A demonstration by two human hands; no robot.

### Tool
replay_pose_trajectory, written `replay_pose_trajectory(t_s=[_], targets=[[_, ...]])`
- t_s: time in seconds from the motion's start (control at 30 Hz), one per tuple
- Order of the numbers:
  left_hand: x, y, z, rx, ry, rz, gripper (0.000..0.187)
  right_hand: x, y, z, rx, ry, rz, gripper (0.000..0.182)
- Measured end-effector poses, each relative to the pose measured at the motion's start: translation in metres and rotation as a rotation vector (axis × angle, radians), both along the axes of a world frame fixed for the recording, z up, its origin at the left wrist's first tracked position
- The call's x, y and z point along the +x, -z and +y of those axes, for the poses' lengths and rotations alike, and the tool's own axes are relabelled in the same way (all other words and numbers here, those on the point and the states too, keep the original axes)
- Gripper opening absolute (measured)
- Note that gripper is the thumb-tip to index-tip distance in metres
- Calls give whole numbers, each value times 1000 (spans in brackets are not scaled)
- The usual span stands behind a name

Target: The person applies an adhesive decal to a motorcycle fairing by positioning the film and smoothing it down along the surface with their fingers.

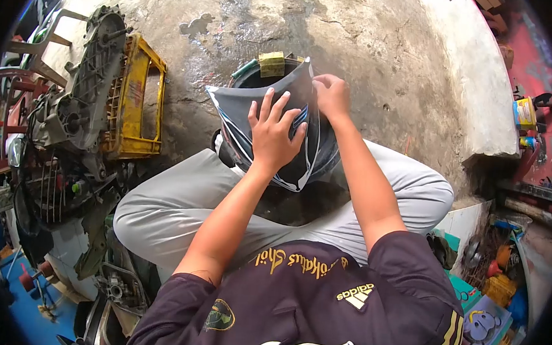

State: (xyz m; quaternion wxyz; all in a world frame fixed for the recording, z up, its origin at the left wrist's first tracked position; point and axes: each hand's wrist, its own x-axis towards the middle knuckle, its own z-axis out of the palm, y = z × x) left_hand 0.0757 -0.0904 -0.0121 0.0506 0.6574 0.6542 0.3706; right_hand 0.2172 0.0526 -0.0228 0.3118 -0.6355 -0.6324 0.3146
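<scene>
A dark grey panel (230, 99) with pointed corners and blue and white stripes lies tilted over a round black tub (327, 160) between the person's legs. My left hand (273, 129) rests on the panel's face, fingers spread. At the panel's upper right edge is my right hand (331, 95), its fingers bent and pressed together; what they hold, if anything, is too small to tell. On the tub's far rim sits a yellow sponge-like block (271, 65), beside a teal piece (245, 69).
To the left, a yellow crate (157, 102) stands beside a grey engine casing (92, 79). A white concrete ledge (483, 90) runs along the right. Cans and a green tray (461, 291) with parts are at the far right. The concrete floor (385, 46) has wet patches.
</scene>
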Motion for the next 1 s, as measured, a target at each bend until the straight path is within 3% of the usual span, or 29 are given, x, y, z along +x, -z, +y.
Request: replay_pose_trajectory(t_s=[0.13,0.27,0.3,0.43,0.73,1.0], targets=[[-1,1,-1,-11,3,-7,31,14,18,-45,345,-173,-75,13],[1,-1,1,-8,4,-23,30,22,5,-98,338,-217,-262,28],[1,-2,1,-23,-3,-14,30,24,5,-105,306,-241,-306,38],[-1,-1,1,-7,-2,-12,30,25,10,-99,310,-250,-390,45],[-1,-2,1,-11,5,4,30,7,23,-28,207,-229,-281,47],[0,1,0,-2,8,-10,30,32,1,-102,62,-302,-336,49]])
